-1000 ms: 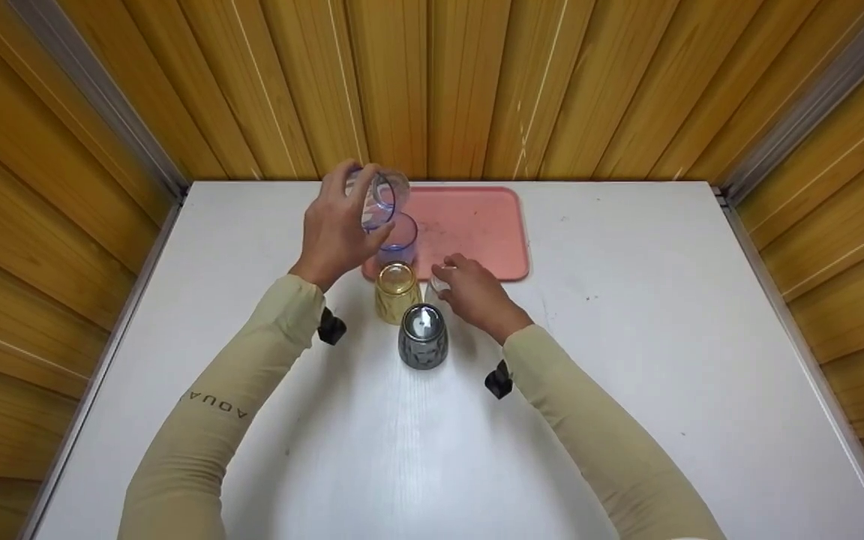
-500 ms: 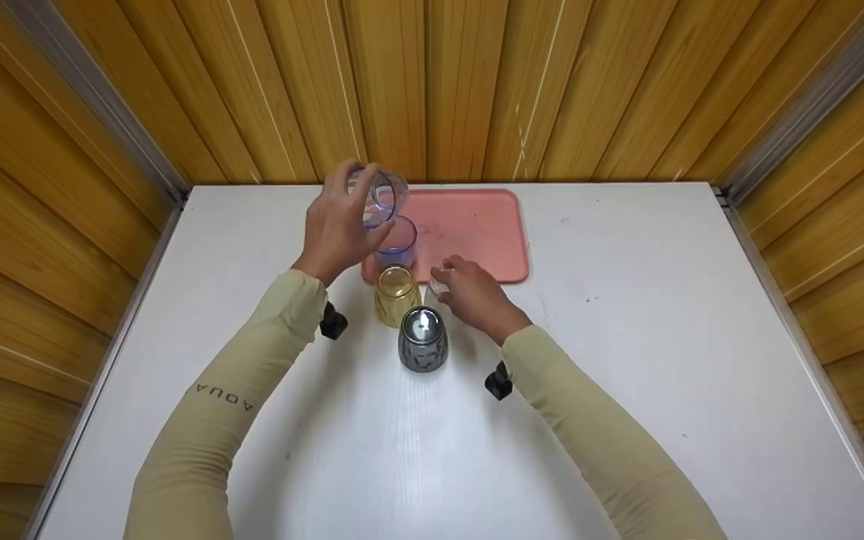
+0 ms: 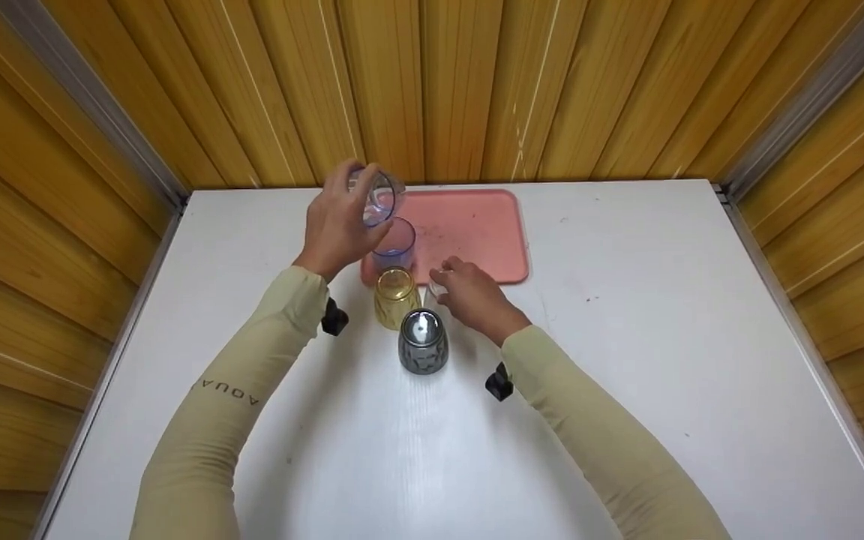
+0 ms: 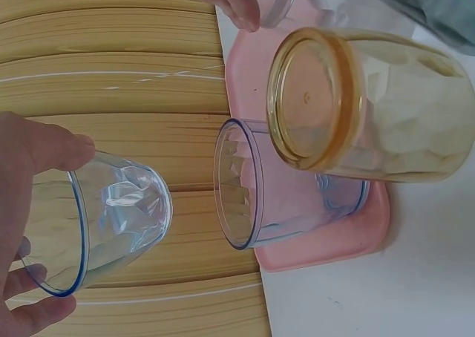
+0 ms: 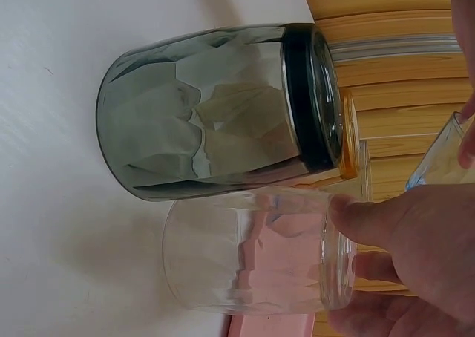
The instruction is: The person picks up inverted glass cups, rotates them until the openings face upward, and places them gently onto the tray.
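While my left hand [image 3: 334, 229] is gripping a tumbler [image 4: 122, 218] above the tray's [image 3: 473, 229] edge, likely for clearance, my right hand [image 3: 475, 294] is pinching a glass [image 5: 256, 255].

From above, the head camera faces forward and down across the worktop [image 3: 664, 322]; both wrist views look in close, turned sideways, sharing the upturned clear glass [image 5: 260, 254] and pink tray [image 4: 319, 253].

Legible marking: one, in the head view. Dark capital lettering [image 3: 229, 391] stands on the pale khaki-green left forearm sleeve [image 3: 199, 450], running crosswise between cuff and elbow. Reading: AQUA. The characters are small and appear inverted to the camera; treat this reading as probable rather than certain.
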`<state>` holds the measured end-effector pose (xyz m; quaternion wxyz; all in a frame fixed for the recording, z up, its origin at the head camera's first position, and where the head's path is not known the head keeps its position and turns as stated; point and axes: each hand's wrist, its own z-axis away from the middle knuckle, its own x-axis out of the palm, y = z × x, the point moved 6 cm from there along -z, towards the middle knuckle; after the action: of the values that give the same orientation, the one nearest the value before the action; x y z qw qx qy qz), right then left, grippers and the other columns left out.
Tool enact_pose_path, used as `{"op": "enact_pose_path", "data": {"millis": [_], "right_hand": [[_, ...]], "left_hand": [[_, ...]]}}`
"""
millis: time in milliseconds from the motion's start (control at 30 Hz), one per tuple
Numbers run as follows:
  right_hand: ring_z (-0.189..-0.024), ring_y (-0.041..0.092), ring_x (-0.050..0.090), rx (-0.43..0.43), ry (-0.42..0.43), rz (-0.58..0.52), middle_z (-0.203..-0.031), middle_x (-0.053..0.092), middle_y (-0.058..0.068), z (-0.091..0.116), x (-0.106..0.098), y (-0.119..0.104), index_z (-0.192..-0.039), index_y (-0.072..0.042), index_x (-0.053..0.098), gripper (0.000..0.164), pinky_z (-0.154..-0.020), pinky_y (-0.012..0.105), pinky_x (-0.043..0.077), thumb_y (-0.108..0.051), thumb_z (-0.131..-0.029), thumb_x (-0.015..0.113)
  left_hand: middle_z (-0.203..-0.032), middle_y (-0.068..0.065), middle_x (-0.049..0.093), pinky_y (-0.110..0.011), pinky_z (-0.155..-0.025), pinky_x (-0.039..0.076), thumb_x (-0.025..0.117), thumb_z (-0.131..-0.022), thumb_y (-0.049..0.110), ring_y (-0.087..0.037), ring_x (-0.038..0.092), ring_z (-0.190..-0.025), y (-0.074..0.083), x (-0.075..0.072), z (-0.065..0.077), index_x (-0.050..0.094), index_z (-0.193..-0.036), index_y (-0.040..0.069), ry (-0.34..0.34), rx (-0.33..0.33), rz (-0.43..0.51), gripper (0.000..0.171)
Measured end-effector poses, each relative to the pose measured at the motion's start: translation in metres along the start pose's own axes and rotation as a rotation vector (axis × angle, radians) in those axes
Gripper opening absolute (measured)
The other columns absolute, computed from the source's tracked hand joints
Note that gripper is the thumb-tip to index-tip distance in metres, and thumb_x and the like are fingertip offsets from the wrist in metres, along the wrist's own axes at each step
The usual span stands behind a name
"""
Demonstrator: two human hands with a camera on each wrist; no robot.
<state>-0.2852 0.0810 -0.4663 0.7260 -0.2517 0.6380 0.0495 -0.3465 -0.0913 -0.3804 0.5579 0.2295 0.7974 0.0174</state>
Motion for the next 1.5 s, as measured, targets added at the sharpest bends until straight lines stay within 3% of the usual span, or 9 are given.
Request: {"op": "enact_pose_path", "data": {"millis": [700,1000,1233,1500], "right_hand": [[-0.122,0.032,0.055,0.010,-0.008,-0.018,-0.136,0.053,0.015,0.001,0.001,0.002,-0.137,-0.013,0.055,0.048,-0.105,0.042,0.046,-0.015,-0.090,0.067],[-0.117,0.032,0.057,-0.017,0.014,0.017,-0.132,0.055,0.015,0.000,-0.001,-0.001,-0.134,-0.011,0.057,0.046,-0.102,0.040,0.049,-0.015,-0.089,0.068],[-0.112,0.034,0.059,-0.037,0.051,0.004,-0.127,0.057,0.016,0.001,-0.001,-0.001,-0.129,-0.009,0.060,0.042,-0.098,0.042,0.051,-0.015,-0.089,0.069],[-0.113,0.033,0.059,-0.027,0.042,0.006,-0.128,0.057,0.015,0.000,0.001,-0.001,-0.130,-0.010,0.060,0.042,-0.098,0.041,0.051,-0.016,-0.089,0.068]], "left_hand": [[-0.147,-0.012,0.038,-0.049,-0.100,0.050,0.077,-0.077,0.040,-0.031,0.047,-0.130,0.005,0.007,-0.015,0.039,-0.144,0.024,-0.045,0.049,-0.034,0.079],[-0.151,-0.013,0.034,-0.050,-0.102,0.048,0.075,-0.080,0.041,-0.033,0.044,-0.133,0.005,0.009,-0.022,0.037,-0.144,0.027,-0.088,0.033,-0.053,0.076],[-0.148,-0.013,0.037,-0.050,-0.096,0.052,0.076,-0.079,0.041,-0.032,0.045,-0.131,0.005,0.012,-0.026,0.040,-0.141,0.025,-0.078,0.058,-0.054,0.074],[-0.151,-0.012,0.034,-0.051,-0.101,0.049,0.075,-0.080,0.040,-0.032,0.041,-0.135,0.005,0.017,-0.030,0.038,-0.145,0.025,-0.126,0.035,-0.049,0.076]]}}
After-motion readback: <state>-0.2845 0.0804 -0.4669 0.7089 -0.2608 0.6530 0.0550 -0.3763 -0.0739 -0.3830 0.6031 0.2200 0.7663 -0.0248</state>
